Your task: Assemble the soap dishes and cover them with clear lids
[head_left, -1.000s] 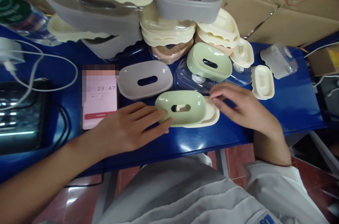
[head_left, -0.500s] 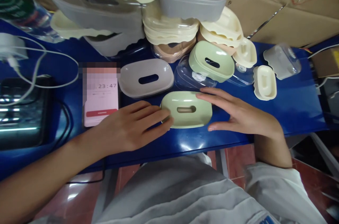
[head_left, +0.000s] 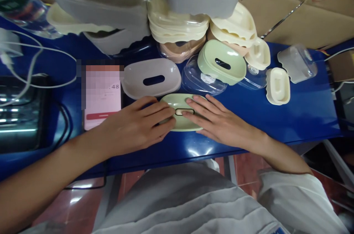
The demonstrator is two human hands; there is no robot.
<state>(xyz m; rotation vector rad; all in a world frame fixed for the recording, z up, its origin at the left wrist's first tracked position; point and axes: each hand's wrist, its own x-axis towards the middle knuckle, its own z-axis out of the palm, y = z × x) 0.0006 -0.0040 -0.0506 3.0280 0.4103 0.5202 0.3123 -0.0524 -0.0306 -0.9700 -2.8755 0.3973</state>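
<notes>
From the head view, a grey slotted lid (head_left: pixel 151 78) lies just behind the green soap dish (head_left: pixel 181 125), a phone (head_left: pixel 102 97) to its left, stacked dishes (head_left: pixel 177 27) crowding the back. The dish sits near the blue table (head_left: pixel 304 116) front edge, long axis left-right, slot up. The left hand (head_left: pixel 135 129) and right hand (head_left: pixel 221 123) press flat on it, fingers spread.

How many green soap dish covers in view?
2. One green cover lies under the left hand and right hand; the other green cover sits behind, atop a clear lid. Stacks may hide more.
</notes>
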